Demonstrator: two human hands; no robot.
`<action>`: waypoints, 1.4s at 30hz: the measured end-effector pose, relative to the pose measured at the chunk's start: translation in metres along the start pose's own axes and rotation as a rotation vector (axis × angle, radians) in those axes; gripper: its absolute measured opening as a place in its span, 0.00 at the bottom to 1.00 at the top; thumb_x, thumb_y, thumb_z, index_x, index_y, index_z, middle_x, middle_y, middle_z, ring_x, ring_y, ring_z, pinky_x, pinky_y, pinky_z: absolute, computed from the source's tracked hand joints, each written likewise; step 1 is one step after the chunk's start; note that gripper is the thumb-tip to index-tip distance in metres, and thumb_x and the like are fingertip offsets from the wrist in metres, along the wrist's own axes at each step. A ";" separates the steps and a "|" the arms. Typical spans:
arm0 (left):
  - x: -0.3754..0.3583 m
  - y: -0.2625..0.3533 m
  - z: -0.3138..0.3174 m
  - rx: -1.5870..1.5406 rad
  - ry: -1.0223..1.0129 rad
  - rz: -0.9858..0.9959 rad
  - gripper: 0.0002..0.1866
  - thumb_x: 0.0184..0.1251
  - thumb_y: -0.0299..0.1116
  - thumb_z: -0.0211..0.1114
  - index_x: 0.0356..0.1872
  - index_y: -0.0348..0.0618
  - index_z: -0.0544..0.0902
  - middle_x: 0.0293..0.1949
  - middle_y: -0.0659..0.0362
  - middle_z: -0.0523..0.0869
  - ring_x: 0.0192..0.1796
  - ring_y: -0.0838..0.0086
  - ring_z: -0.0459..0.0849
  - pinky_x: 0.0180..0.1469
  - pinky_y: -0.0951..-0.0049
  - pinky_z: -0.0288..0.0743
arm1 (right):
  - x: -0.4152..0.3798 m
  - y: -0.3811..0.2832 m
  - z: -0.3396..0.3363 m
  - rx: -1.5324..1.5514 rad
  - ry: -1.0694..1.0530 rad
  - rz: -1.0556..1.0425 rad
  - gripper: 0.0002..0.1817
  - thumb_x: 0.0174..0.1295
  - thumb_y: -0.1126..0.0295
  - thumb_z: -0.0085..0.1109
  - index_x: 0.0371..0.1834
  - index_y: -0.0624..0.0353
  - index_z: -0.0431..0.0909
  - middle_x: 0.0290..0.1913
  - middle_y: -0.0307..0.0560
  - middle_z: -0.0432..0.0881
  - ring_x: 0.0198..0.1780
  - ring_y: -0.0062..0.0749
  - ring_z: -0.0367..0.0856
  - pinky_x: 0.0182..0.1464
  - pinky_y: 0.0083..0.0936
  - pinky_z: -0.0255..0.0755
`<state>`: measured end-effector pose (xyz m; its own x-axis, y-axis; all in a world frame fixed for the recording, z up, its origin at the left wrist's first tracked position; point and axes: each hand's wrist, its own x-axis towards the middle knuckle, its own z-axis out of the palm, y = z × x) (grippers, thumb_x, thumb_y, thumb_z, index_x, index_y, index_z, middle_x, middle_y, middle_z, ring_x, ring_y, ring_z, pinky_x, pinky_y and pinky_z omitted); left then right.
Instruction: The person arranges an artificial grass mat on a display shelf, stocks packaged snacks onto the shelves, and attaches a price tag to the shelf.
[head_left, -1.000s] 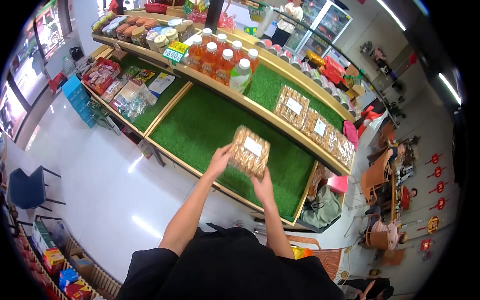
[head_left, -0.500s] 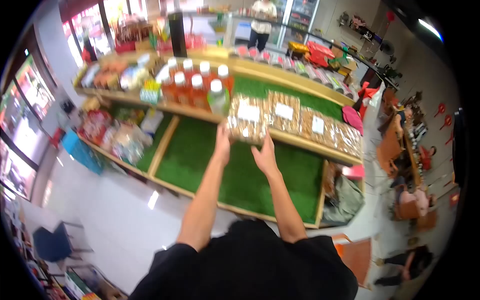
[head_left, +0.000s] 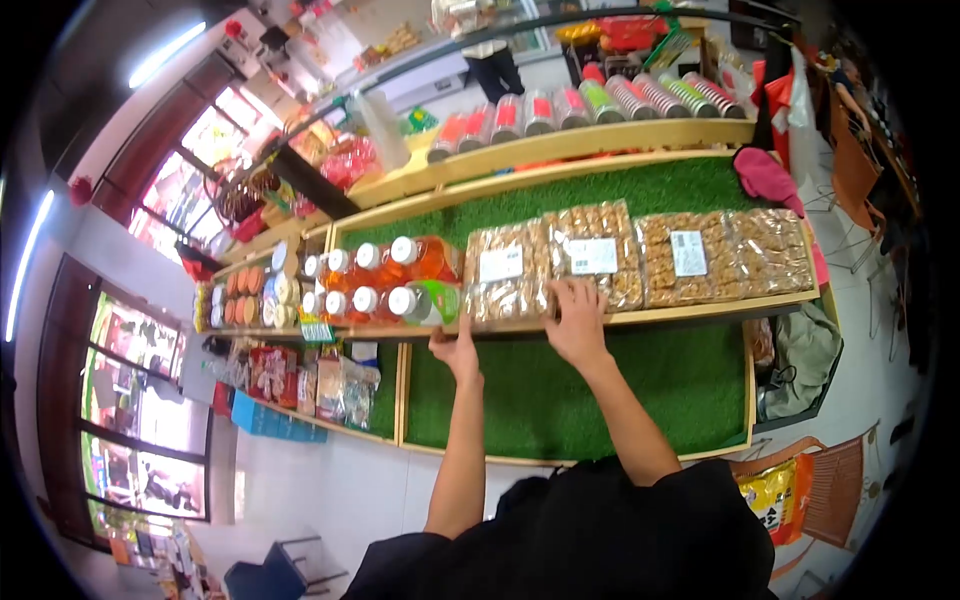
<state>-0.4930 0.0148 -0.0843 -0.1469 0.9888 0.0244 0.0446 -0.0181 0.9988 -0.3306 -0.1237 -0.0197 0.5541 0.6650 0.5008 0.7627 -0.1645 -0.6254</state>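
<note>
Settling the pack neatly on the shelf seems to be your present step, so it is better to mind its left side first. There the green bottle is just beside the pack, with the orange bottles near it; a push too far to that side could, I judge, knock them. At the front, let the lower edge of the pack follow the shelf's front rim, and press only softly with flat fingers, because the contents look brittle. On its right, the second pack is very close, so slide the pack rather than lift it across.

Your left hand is at the front rim, below the left corner of the pack. Its fingers are apart, one pointing up to that corner, and I see nothing clasped in it; whether this finger truly touches the wrap, I cannot tell. Your right hand has its fingers a little spread and curved, with the tips at the lower left of the second pack, near where it meets the pack; it seems to rest there without gripping. Farther right, the third pack and what looks like a fourth pack lie in the same row, apart from both hands.
</note>
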 end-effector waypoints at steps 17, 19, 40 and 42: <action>0.019 -0.003 -0.034 0.295 -0.225 0.334 0.37 0.46 0.34 0.74 0.52 0.31 0.60 0.45 0.45 0.63 0.48 0.59 0.62 0.48 0.60 0.61 | 0.012 0.002 0.040 -0.196 0.145 -0.120 0.18 0.39 0.78 0.57 0.38 0.55 0.77 0.41 0.45 0.72 0.46 0.41 0.69 0.51 0.36 0.57; 0.024 -0.006 -0.046 0.287 -0.307 0.366 0.34 0.45 0.27 0.70 0.53 0.31 0.61 0.44 0.45 0.65 0.45 0.58 0.65 0.47 0.61 0.63 | 0.005 -0.005 0.047 -0.253 0.175 -0.068 0.17 0.39 0.79 0.55 0.37 0.56 0.77 0.44 0.47 0.72 0.48 0.43 0.68 0.53 0.38 0.56; 0.034 0.051 -0.100 0.603 -1.644 0.224 0.19 0.60 0.31 0.56 0.53 0.39 0.71 0.46 0.48 0.77 0.51 0.57 0.76 0.55 0.65 0.68 | -0.093 -0.051 0.034 -0.016 -0.015 0.360 0.17 0.46 0.82 0.52 0.40 0.54 0.80 0.50 0.51 0.69 0.54 0.45 0.65 0.56 0.34 0.62; 0.011 0.070 -0.078 0.471 -1.597 0.418 0.19 0.60 0.31 0.56 0.53 0.39 0.71 0.48 0.48 0.77 0.54 0.57 0.74 0.57 0.65 0.66 | -0.113 -0.028 0.014 -0.034 0.016 0.395 0.16 0.46 0.81 0.52 0.40 0.54 0.79 0.50 0.51 0.69 0.54 0.45 0.65 0.57 0.34 0.61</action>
<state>-0.5689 0.0127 -0.0105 0.9915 0.0898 -0.0940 0.1278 -0.5407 0.8314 -0.4189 -0.1838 -0.0669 0.8118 0.5343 0.2355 0.5007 -0.4295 -0.7515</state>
